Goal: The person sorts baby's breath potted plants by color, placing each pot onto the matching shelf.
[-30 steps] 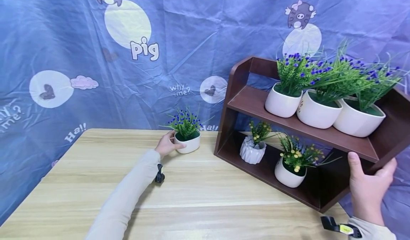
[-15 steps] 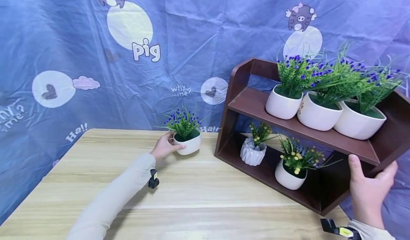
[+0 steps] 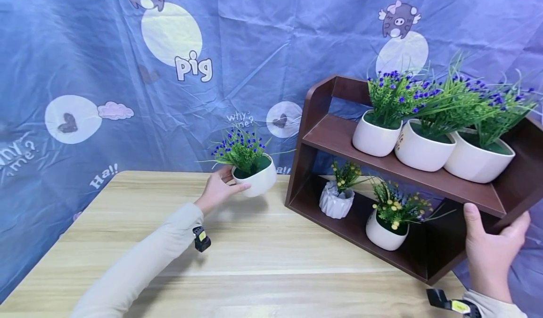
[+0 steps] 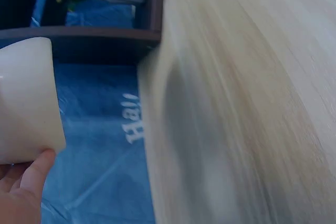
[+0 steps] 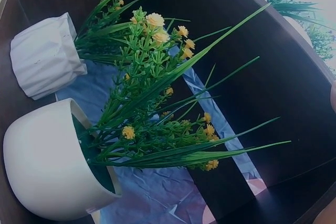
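My left hand (image 3: 218,189) grips a white pot of blue-flowered artificial plant (image 3: 256,179) by its left side, thumb in front. The pot is tilted and lifted over the table, its shadow below it. In the left wrist view the white pot (image 4: 27,103) shows at the left edge with the thumb against it. My right hand (image 3: 494,247) grips the right side panel of a dark brown two-tier shelf (image 3: 449,186), thumb on the near edge of the middle board and fingers around the outside.
Three white pots with blue flowers (image 3: 424,148) stand on the upper tier. Below stand a ribbed white pot (image 3: 336,200) and a round white pot with yellow flowers (image 3: 387,232). The shelf sits angled on the wooden table (image 3: 271,261). A blue printed cloth (image 3: 237,35) hangs behind.
My left hand has raised the potted plant off the table, tilting it and shifting it slightly right. The right hand keeps its hold on the shelf, which stays in place.
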{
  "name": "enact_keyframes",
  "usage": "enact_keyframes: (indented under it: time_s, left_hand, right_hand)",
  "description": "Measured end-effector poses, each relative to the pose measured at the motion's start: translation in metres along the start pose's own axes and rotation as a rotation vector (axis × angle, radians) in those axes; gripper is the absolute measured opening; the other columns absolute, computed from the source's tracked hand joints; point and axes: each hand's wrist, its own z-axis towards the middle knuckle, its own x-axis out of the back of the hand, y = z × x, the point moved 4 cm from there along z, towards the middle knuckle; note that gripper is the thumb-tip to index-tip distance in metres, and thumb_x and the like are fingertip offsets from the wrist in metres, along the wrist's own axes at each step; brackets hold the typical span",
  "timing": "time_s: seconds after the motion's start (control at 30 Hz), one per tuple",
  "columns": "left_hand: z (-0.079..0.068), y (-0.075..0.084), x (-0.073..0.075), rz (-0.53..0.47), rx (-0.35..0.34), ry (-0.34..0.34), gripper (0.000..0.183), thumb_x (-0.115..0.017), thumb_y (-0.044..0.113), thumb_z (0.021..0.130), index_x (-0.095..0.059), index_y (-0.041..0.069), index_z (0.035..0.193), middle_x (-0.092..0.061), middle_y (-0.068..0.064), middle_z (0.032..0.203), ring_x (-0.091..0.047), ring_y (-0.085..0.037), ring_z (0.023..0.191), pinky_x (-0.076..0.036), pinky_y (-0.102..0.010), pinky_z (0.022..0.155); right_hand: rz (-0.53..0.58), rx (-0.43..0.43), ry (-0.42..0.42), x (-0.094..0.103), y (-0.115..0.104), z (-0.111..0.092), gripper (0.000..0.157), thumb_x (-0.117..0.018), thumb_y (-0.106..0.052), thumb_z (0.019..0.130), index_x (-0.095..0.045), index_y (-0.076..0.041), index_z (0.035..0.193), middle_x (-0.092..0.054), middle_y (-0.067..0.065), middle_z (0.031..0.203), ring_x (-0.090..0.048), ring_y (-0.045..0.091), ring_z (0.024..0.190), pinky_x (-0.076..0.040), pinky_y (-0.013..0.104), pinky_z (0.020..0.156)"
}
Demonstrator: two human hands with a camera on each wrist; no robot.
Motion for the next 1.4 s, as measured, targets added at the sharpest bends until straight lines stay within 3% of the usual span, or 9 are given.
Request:
enact_keyframes:
  time_s: [0.27,0.43,0.6,0.73,1.03,1.4]
  left_hand:
    - [-0.012,0.031,-0.002,-0.057,-0.067,-0.004,0.069,-0.079,0.021,0.066,-0.046,0.008,0.126,-0.054,-0.011,0.121,-0.052,-0.021,0.11,-0.047,-0.027,0.084]
    - [-0.023,0.064,-0.009,-0.061,-0.115,-0.04,0.067,-0.077,0.013,0.068,-0.045,0.002,0.126,-0.054,-0.014,0.12,-0.053,-0.024,0.108,-0.048,-0.031,0.083]
    - [-0.029,0.094,-0.019,-0.024,-0.168,-0.053,0.065,-0.077,0.018,0.069,-0.047,0.004,0.125,-0.056,-0.012,0.117,-0.055,-0.022,0.105,-0.048,-0.031,0.083]
    - [-0.025,0.107,-0.028,-0.068,-0.23,-0.05,0.062,-0.077,0.018,0.068,-0.05,0.006,0.122,-0.058,-0.012,0.115,-0.057,-0.02,0.104,-0.048,-0.029,0.083]
    - [-0.014,0.122,-0.048,-0.152,-0.247,-0.013,0.058,-0.077,0.024,0.067,-0.052,0.013,0.119,-0.06,-0.006,0.112,-0.058,-0.017,0.1,-0.05,-0.03,0.08]
    - [-0.021,0.174,-0.08,-0.187,-0.34,0.052,0.05,-0.073,0.008,0.071,-0.053,0.003,0.117,-0.058,-0.015,0.112,-0.057,-0.021,0.102,-0.049,-0.03,0.081]
  right_hand:
    - [-0.01,0.009,0.007,0.0,0.001,0.001,0.063,-0.066,0.005,0.07,-0.042,-0.014,0.126,-0.049,0.004,0.124,-0.04,0.015,0.116,-0.027,0.01,0.094]
    - [-0.016,0.016,0.002,0.0,0.0,0.001,0.064,-0.066,0.005,0.071,-0.041,-0.014,0.127,-0.048,0.004,0.124,-0.039,0.015,0.116,-0.027,0.01,0.095]
    - [-0.007,0.005,0.002,0.002,0.001,0.001,0.064,-0.066,0.005,0.071,-0.041,-0.014,0.127,-0.047,0.004,0.125,-0.039,0.015,0.116,-0.026,0.01,0.095]
    - [-0.024,0.002,0.001,0.002,0.0,0.001,0.064,-0.066,0.004,0.071,-0.041,-0.015,0.127,-0.047,0.004,0.125,-0.039,0.014,0.116,-0.026,0.009,0.095]
    - [-0.072,0.006,-0.012,0.0,0.0,0.0,0.063,-0.066,0.002,0.072,-0.041,-0.016,0.127,-0.047,0.003,0.125,-0.04,0.013,0.116,-0.026,0.009,0.095]
    - [-0.08,-0.01,-0.01,0.001,0.0,0.001,0.063,-0.066,0.002,0.073,-0.04,-0.016,0.128,-0.046,0.002,0.125,-0.038,0.013,0.118,-0.026,0.009,0.095]
